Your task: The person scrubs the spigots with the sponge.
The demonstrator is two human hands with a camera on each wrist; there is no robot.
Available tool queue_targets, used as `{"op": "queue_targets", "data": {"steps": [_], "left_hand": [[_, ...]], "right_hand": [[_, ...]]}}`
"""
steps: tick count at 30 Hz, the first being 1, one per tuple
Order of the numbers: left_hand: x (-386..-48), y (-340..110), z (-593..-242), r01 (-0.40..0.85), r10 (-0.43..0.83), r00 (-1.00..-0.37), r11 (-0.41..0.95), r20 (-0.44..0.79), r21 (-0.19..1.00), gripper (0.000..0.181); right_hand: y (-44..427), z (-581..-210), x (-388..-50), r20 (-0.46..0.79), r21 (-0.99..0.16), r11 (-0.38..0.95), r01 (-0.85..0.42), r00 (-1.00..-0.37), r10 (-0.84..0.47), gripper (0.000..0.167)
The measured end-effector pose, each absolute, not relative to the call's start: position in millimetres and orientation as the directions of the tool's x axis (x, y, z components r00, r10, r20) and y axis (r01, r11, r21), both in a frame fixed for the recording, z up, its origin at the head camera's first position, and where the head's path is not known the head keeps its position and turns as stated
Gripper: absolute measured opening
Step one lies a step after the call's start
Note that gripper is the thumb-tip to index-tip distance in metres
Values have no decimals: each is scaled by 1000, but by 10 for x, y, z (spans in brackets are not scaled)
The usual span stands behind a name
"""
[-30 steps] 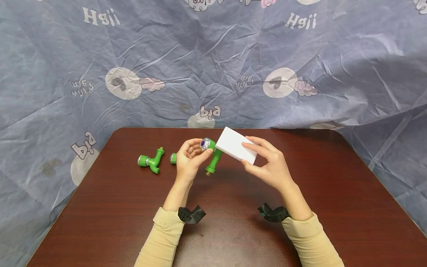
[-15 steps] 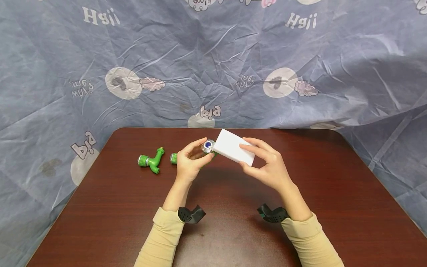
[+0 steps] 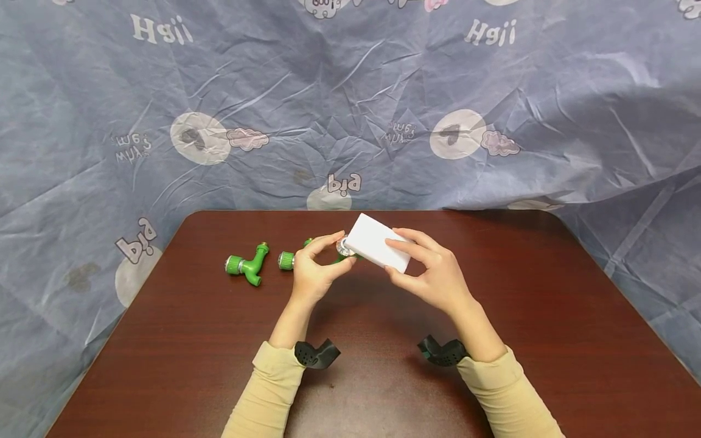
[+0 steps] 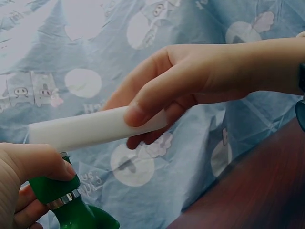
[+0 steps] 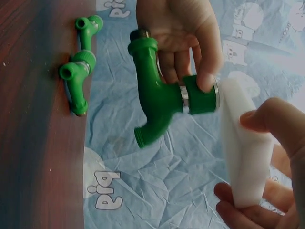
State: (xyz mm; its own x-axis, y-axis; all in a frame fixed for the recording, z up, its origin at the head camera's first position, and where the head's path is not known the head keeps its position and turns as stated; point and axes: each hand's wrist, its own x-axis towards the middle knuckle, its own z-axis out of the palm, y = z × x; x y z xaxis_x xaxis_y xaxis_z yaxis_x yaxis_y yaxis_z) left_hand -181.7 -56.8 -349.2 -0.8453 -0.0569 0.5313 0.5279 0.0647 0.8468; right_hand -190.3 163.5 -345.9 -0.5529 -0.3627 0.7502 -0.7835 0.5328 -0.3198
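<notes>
My left hand pinches the green knob of a faucet between thumb and fingers, above the table. The faucet's green body hangs free of the fingers in the right wrist view, its spout pointing down. My right hand holds a white rectangular block by its edges. One end of the block lies against the round silver face of the knob and covers part of it. In the left wrist view the block is seen edge-on over the knob.
Two more green faucets lie on the brown table: one at the left, another partly behind my left hand. A patterned blue-grey cloth hangs behind the table.
The faucet in my left hand has turned, its knob face first swinging toward the head camera, then partly covered by the block. My right hand and the block have shifted slightly left and down.
</notes>
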Motion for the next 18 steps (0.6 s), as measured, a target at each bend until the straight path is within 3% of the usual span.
{"op": "queue_targets", "data": {"steps": [8,14,18], "left_hand": [[-1802,-547,-3507,501,-26,-863,91,505,861,44],[-1798,-547,-3490,505,-20,-860,109,510,856,41],[-1789,-538,-3481,498,-3,-865,103,501,861,41]], "right_hand": [[1608,-3456,-1887,720,-311,500,-808,-544,-430,39],[1639,-3447,-1904,734,-312,586,-748,-581,-352,38],[1652,-3443,-1892,733,-323,572,-754,-582,-353,38]]}}
